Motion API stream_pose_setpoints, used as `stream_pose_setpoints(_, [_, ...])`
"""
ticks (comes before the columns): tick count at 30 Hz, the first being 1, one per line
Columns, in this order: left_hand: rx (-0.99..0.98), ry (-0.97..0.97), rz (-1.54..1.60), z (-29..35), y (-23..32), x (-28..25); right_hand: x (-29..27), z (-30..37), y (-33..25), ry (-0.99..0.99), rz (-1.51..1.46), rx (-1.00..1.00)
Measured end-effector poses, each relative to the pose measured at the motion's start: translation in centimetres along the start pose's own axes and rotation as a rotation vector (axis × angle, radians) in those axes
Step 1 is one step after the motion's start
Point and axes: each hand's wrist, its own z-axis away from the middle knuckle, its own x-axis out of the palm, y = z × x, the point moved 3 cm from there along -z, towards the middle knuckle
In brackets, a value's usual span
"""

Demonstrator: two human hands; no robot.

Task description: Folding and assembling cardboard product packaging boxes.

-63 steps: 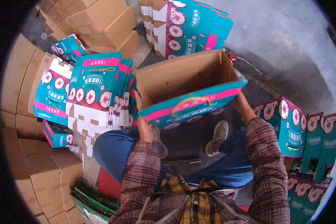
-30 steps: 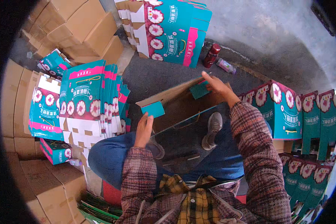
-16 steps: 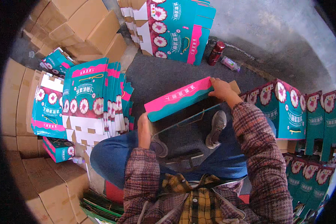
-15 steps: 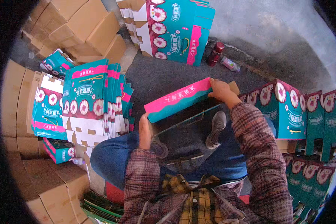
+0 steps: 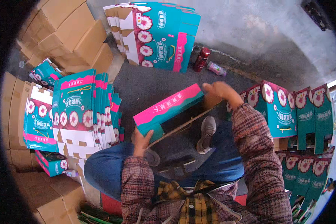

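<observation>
A carton (image 5: 168, 106), pink along the top with a wavy edge and teal below, is held tilted above my legs. My left hand (image 5: 141, 142) grips its left end, thumb against the teal end panel and the other fingers mostly hidden. At the carton's right end is my right hand (image 5: 221, 93), its fingers smeared by motion; whether they grip anything cannot be made out. A brown cardboard edge runs along the carton's near side, from one hand toward the other.
Flattened teal cartons (image 5: 76, 93) stand stacked at the left, with another stack (image 5: 162, 37) at the far side. Assembled cartons (image 5: 282, 112) line the right. Brown boxes (image 5: 69, 30) are piled at far left. A red flask (image 5: 202, 59) and a small bottle (image 5: 216, 68) lie near the wall.
My left hand has shifted onto the carton's left end, where a teal panel now shows. My right hand has moved off the top corner. The whole view has shifted slightly.
</observation>
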Motion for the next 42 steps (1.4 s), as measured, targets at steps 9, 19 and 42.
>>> stream_pose_setpoints(9, [0.013, 0.067, -0.112, 0.1, -1.1, -1.1, 3.2, 4.9, -5.0, -0.582, -0.037, -0.539])
stream_pose_setpoints(19, [-0.576, 0.062, 0.781, 2.1, 4.3, 0.5, 5.8, -0.3, -1.9, 0.147, -0.316, -0.307])
stream_pose_setpoints(42, [0.708, -0.317, 0.214, 10.5, 34.8, 15.0, -5.9, 33.2, 23.2, 1.346, -1.016, 0.16])
